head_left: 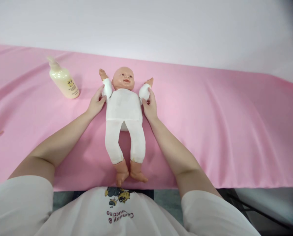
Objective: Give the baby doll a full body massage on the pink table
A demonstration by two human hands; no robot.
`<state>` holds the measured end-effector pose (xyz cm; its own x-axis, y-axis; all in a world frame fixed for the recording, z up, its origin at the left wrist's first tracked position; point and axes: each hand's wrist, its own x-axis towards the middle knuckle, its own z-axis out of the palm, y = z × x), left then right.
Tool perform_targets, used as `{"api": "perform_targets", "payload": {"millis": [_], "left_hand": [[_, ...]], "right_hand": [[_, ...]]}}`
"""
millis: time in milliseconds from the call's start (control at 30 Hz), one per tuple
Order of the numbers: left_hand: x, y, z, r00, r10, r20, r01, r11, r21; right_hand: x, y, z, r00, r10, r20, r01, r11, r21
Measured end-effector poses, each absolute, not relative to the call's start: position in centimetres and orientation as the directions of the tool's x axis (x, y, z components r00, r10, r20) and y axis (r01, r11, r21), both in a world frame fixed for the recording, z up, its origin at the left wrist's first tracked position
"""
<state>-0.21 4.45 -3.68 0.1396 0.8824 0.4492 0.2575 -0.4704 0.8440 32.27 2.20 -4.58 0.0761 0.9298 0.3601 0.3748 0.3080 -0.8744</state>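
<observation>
A baby doll [124, 108] in a white bodysuit lies on its back on the pink cloth [210, 131], head away from me, feet at the near edge. My left hand [96, 102] rests against the doll's arm on the left, its fingers on the white sleeve. My right hand [150, 105] touches the sleeve of the doll's other arm, fingers curled around it. Both doll arms are raised beside the head.
A cream pump bottle [63, 81] lies tilted on the cloth to the left of the doll. The pink cloth covers a long table against a pale wall [161, 29]. A dark table frame and grey floor [271, 203] show at the lower right.
</observation>
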Motion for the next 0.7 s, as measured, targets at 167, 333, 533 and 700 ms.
{"api": "perform_targets", "payload": {"millis": [167, 333, 533, 700], "left_hand": [[0.0, 4.2, -3.2, 0.139, 0.914, 0.380, 0.315, -0.405, 0.859], [0.3, 3.8, -3.1, 0.061, 0.942, 0.330, 0.284, -0.333, 0.899], [0.7, 3.5, -2.6, 0.008, 0.946, 0.324, 0.191, -0.319, 0.928], [0.8, 3.1, -2.2, 0.047, 0.948, 0.313, 0.248, -0.315, 0.916]], "right_hand": [[32.1, 2.1, -4.1, 0.078, 0.937, 0.340, 0.331, 0.298, -0.896], [32.0, 1.8, -3.7, 0.087, 0.941, 0.327, 0.239, 0.299, -0.924], [31.9, 1.8, -3.8, 0.119, 0.931, 0.346, 0.209, 0.317, -0.925], [32.0, 1.9, -3.9, 0.097, 0.936, 0.337, 0.216, 0.311, -0.925]]}}
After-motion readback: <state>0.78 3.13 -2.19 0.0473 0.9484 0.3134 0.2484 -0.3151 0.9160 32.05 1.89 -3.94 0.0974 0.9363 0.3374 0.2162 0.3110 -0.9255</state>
